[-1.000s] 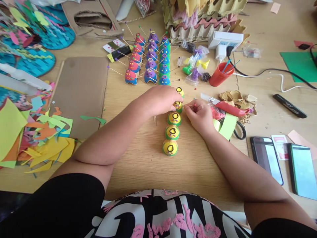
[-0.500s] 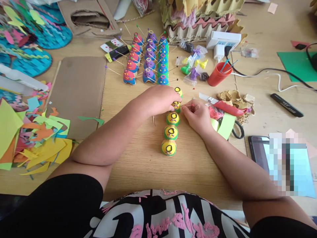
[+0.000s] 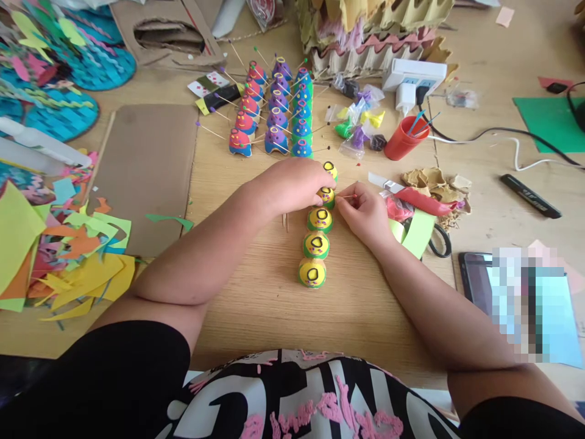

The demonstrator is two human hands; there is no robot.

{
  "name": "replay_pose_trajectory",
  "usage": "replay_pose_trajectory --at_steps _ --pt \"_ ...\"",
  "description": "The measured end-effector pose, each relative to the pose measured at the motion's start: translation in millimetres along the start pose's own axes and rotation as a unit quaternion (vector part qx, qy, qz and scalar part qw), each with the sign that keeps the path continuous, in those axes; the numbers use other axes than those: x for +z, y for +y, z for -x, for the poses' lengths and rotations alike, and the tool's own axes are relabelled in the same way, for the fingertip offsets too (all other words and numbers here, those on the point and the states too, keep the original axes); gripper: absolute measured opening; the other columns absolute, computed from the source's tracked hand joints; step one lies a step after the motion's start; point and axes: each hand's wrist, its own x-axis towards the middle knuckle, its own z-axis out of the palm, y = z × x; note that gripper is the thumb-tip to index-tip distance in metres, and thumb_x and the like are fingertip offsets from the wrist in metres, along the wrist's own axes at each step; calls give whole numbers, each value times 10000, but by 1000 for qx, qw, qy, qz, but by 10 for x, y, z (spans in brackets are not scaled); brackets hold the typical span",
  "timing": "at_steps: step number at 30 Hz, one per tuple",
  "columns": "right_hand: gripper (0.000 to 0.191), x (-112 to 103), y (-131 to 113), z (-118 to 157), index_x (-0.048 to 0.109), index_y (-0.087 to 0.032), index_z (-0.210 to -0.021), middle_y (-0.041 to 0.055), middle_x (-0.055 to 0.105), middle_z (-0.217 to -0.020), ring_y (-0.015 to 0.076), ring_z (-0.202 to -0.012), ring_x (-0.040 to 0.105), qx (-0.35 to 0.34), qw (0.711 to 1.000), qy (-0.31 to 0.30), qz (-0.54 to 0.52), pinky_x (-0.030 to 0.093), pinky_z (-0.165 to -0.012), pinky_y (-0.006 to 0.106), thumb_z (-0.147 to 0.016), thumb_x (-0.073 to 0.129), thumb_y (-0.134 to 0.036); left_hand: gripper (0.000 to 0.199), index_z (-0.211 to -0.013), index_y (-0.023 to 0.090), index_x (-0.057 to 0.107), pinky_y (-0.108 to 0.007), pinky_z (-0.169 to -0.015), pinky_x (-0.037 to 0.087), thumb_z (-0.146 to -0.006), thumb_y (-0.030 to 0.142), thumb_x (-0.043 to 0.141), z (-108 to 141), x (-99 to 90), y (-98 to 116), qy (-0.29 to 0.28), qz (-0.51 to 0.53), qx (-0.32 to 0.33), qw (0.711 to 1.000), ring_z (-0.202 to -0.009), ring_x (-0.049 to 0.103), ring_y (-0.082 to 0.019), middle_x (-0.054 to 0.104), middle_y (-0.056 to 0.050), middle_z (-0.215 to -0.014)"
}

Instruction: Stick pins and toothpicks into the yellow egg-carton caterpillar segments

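A yellow and green egg-carton caterpillar [image 3: 316,245], with black clay rings on its bumps, runs lengthwise along the table in front of me. My left hand [image 3: 301,186] reaches over from the left, its fingers closed around the caterpillar near the far end and covering part of it. On the other side, my right hand [image 3: 364,210] pinches a thin toothpick [image 3: 347,196] with a red tip, its inner end at the caterpillar's side. Whether that end has entered the carton I cannot tell. Several bare toothpicks [image 3: 286,222] lie below my left wrist.
Red, purple and blue caterpillars [image 3: 276,139] with toothpick legs stand in rows beyond. Clay bags [image 3: 359,131], a red cup [image 3: 404,139] and a power strip [image 3: 420,72] are at the back right. Cardboard [image 3: 141,171] and paper scraps [image 3: 91,262] lie left, a phone [image 3: 475,280] right.
Both hands keep their hold on the caterpillar and the toothpick, with hardly any movement. The whole view has shifted slightly.
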Motion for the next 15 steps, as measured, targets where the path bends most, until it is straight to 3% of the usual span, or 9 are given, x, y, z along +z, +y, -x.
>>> replay_pose_trajectory --at_steps 6,15 --pt "78 -18 -21 4 611 -215 -748 -26 599 -661 124 -585 491 7 1000 0 -19 384 -577 285 -803 648 -174 225 -1102 258 757 -304 -757 402 -928 313 624 2 -1 -6 7 -2 8 1000 -982 679 -212 763 -40 -1068" --pt "79 -10 8 -23 623 -213 -744 -28 605 -636 119 -573 499 20 999 9 -31 386 -553 274 -779 667 -157 227 -1112 259 753 -293 -765 408 -930 321 631 2 -11 -3 3 3 3 1000 -990 681 -206 764 -38 -1073"
